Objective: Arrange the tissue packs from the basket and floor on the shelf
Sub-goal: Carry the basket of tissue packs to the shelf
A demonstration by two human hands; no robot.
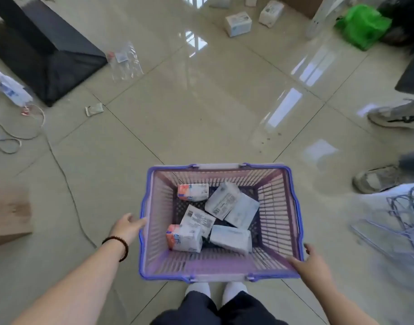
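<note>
Your left hand [127, 227] and right hand [312, 262], fingers apart, rest against the basket [277, 208] rim. Six tissue packs [231, 239] lie inside; two more packs [238, 23] remain on the floor [201, 102]. No shelf visible: arranging appears unstarted.

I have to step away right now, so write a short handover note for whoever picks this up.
Left hand: open, at the left rim of the purple basket.
Right hand: on the basket's near right corner; grip unclear.
Basket stands on the floor in front of the feet, holding six tissue packs.
Two more packs lie on the floor far ahead.
No shelf in view; nothing visibly placed.
Left: carry the basket to the shelf, collect the floor packs, arrange all.
</note>
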